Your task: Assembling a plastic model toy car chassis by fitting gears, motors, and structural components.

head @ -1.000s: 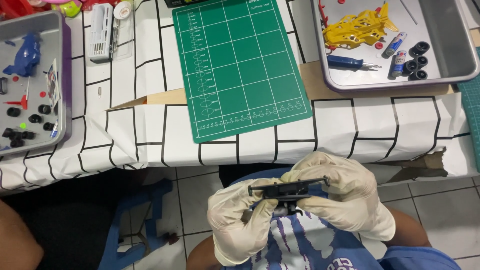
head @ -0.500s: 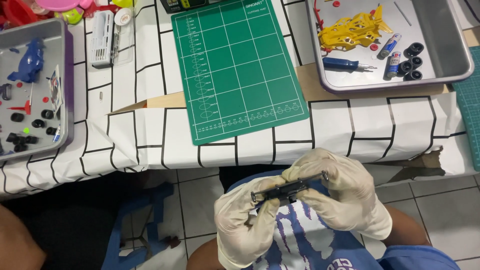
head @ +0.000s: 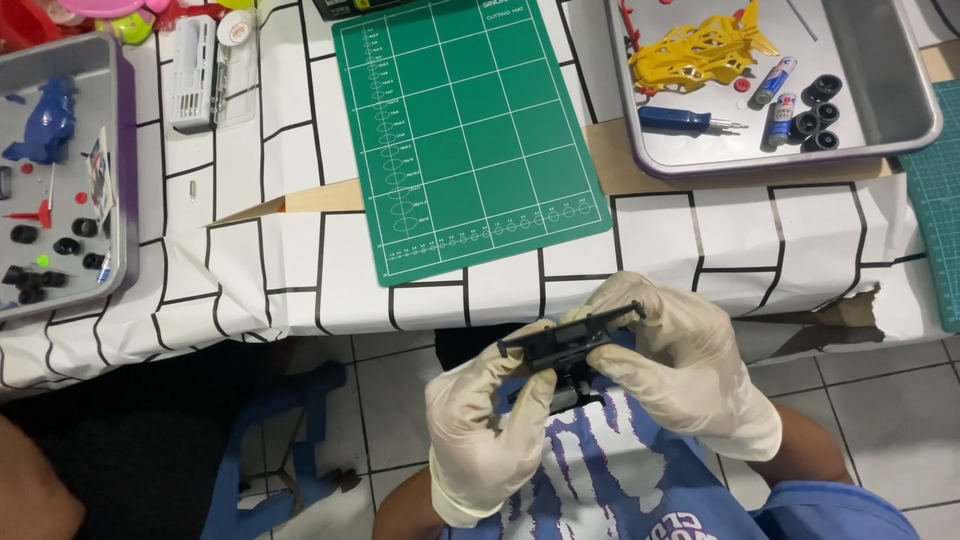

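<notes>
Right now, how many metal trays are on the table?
2. One tray sits at the left edge, holding blue and black parts; the other tray is at the top right, holding a yellow car body, screwdriver and tyres. Others may lie outside the view.

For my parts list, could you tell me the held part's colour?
Black, clearest in the head view.

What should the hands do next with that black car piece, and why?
Probably bring the black chassis up over the green cutting mat. The left hand and right hand grip it in mid-air over the lap, away from the table, while the mat lies bare and the parts sit in the tray.
</notes>
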